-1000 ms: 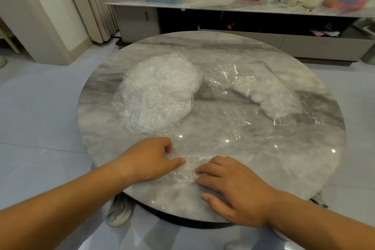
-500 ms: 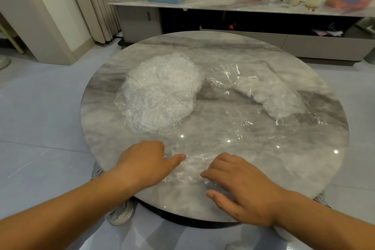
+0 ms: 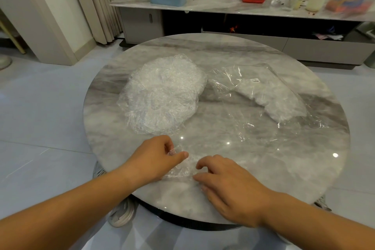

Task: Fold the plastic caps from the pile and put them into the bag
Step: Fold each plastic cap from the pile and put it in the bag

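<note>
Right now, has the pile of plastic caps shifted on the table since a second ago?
No. The pile lies in the same place on the table, its right edge just as near the bag as before.
</note>
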Available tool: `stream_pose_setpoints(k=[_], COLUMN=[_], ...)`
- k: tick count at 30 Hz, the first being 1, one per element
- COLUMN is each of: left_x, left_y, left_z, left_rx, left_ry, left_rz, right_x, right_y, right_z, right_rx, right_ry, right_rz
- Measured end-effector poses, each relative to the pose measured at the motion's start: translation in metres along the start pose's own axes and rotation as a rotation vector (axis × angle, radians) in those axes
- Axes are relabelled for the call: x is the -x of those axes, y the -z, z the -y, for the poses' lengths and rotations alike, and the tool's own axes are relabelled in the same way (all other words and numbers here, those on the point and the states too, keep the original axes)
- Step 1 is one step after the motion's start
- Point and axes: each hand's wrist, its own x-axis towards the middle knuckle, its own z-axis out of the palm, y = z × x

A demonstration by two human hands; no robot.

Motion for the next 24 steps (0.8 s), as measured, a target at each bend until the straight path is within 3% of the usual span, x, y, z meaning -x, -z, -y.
stream_pose_setpoints(k=[4, 14, 21, 24], left_x=[0.001, 0.012, 0.017, 0.018], left_y=[0.001, -0.007, -0.016, -0.019], left_z=[-0.005, -0.023, -0.029, -0.033], left_rx=[0.18, 0.752, 0.845, 0.877], left_ry=[0.054, 0.234, 0.27, 0.294], left_rz=[0.066, 0.24, 0.247, 0.271], right_x=[-0.002, 0.007, 0.02, 0.027], right_y=[0.0, 0.001, 0.006, 0.009], right_z=[0.0, -0.001, -0.009, -0.01], right_rx=[0.023, 0.012, -0.017, -0.03], right_ry=[0.041, 0.068, 0.062, 0.067], right_rz=[0.061, 0.036, -0.082, -0.222])
